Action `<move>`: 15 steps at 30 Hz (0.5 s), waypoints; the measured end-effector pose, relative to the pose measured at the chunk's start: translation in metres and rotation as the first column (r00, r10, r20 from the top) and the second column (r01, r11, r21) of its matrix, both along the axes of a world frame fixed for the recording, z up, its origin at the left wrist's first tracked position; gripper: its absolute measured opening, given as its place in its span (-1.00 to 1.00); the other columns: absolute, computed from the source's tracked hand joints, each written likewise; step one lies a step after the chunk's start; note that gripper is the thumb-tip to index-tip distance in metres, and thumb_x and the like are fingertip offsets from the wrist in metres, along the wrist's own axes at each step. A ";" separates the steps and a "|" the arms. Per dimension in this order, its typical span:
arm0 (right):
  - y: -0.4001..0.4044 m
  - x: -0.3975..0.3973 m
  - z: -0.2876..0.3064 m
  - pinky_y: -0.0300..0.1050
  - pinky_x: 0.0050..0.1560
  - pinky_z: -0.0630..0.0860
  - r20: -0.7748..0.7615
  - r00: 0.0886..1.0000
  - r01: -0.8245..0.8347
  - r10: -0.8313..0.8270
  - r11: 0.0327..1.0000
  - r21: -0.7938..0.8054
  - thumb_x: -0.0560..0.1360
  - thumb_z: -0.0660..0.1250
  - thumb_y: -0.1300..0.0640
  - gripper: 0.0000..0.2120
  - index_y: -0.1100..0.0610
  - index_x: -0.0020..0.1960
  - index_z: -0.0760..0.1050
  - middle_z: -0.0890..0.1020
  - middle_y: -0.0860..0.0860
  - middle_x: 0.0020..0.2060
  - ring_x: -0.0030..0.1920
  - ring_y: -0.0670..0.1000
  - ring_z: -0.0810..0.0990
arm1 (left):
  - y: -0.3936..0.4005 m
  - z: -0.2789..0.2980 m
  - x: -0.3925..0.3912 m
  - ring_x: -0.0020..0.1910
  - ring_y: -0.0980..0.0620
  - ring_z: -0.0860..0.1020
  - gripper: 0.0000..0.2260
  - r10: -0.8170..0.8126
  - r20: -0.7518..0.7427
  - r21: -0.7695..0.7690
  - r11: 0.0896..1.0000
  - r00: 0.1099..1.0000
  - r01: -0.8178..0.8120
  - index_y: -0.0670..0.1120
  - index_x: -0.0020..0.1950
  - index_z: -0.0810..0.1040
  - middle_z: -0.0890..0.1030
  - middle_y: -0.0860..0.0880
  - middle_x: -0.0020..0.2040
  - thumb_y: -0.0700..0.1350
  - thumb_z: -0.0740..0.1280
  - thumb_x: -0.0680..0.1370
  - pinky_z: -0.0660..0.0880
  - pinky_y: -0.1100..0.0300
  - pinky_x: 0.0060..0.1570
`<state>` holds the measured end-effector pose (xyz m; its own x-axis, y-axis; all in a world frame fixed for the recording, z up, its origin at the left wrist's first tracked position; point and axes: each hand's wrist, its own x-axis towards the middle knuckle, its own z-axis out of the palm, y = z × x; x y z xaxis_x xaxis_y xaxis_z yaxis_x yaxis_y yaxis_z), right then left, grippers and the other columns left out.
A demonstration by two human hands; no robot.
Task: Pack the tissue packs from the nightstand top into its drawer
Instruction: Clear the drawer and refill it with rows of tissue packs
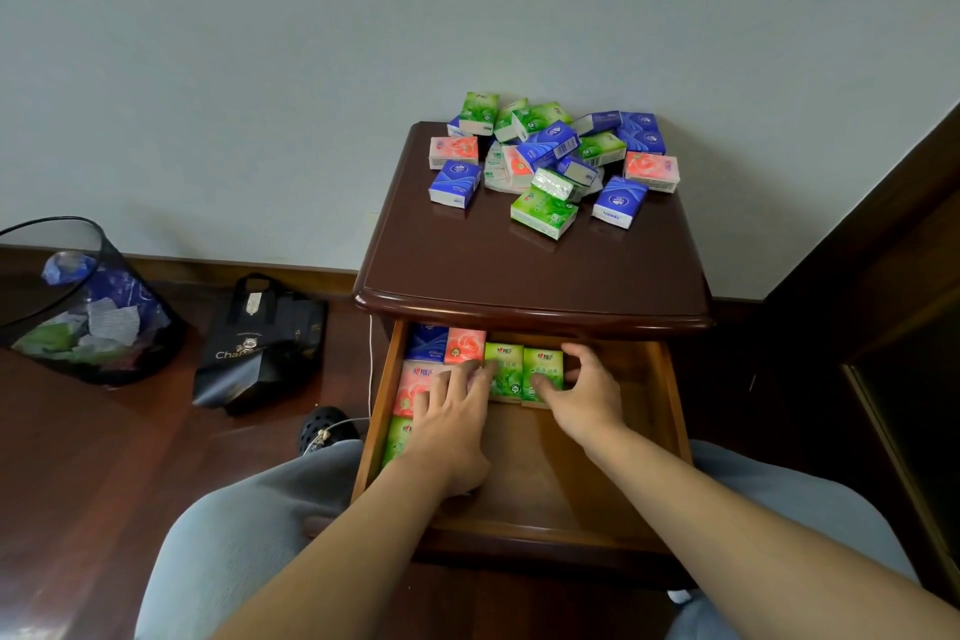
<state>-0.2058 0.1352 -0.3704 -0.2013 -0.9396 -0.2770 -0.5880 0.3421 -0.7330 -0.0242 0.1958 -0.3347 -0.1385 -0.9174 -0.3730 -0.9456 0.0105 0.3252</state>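
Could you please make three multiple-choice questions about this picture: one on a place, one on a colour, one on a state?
1. Where is the black mesh bin?
A. on the floor, left of the nightstand
B. on the nightstand top
C. inside the drawer

2. What colour are the two packs between the hands?
A. blue
B. pink
C. green

3. How is the drawer?
A. shut
B. pulled open
C. taken out, on the floor

Answers: 1 A, it stands on the floor beside a black bag. 2 C, left hand and right hand flank green packs. 3 B, its inside shows under the nightstand top.
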 end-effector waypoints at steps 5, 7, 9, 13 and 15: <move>-0.003 0.000 0.001 0.03 0.17 0.64 0.014 0.999 0.040 -0.040 0.999 0.016 0.48 0.57 -0.02 -0.36 -0.05 0.48 0.39 0.58 0.05 0.24 0.23 0.09 0.60 | -0.009 0.005 -0.005 0.67 -0.07 -0.16 -0.09 -0.096 0.021 -0.038 0.995 0.995 0.097 0.15 0.69 -0.20 -0.13 0.11 0.70 -0.01 0.37 0.54 -0.09 -0.17 0.60; -0.003 0.000 0.002 0.04 0.16 0.67 0.017 0.999 0.033 -0.033 0.999 0.018 0.49 0.57 -0.01 -0.39 -0.05 0.46 0.40 0.58 0.05 0.24 0.23 0.10 0.60 | -0.012 0.006 -0.007 0.68 -0.02 -0.15 -0.18 -0.137 0.063 -0.029 0.990 0.989 0.139 0.12 0.70 -0.12 -0.11 0.10 0.71 -0.01 0.33 0.58 -0.12 -0.16 0.60; -0.002 0.001 0.003 0.03 0.14 0.68 0.013 1.000 0.022 -0.022 1.000 0.015 0.50 0.56 -0.01 -0.43 -0.05 0.44 0.43 0.58 0.05 0.25 0.24 0.09 0.61 | -0.014 0.008 -0.009 0.68 -0.01 -0.12 -0.23 -0.136 0.079 -0.025 0.990 0.988 0.138 0.11 0.70 -0.06 -0.07 0.10 0.71 -0.02 0.32 0.60 -0.14 -0.15 0.61; -0.002 0.002 0.005 0.03 0.14 0.69 0.021 1.000 0.013 -0.014 1.000 0.023 0.50 0.55 -0.01 -0.44 -0.04 0.43 0.45 0.59 0.04 0.25 0.25 0.10 0.61 | -0.014 0.010 -0.011 0.68 -0.01 -0.11 -0.24 -0.116 0.075 -0.014 0.993 0.990 0.117 0.12 0.70 -0.03 -0.05 0.10 0.71 -0.05 0.33 0.60 -0.14 -0.16 0.61; -0.001 0.001 0.008 0.04 0.17 0.67 0.035 0.999 0.009 -0.010 1.000 0.028 0.50 0.55 -0.02 -0.42 -0.02 0.45 0.43 0.59 0.04 0.26 0.27 0.10 0.60 | -0.015 0.011 -0.011 0.68 -0.02 -0.11 -0.23 -0.115 0.076 -0.010 0.993 0.991 0.116 0.12 0.70 -0.03 -0.05 0.10 0.71 -0.06 0.33 0.60 -0.14 -0.17 0.61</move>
<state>-0.2049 0.1340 -0.3625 -0.1999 -0.9294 -0.3104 -0.5585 0.3684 -0.7433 -0.0353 0.1809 -0.3239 -0.2158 -0.9024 -0.3730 -0.9595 0.1251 0.2526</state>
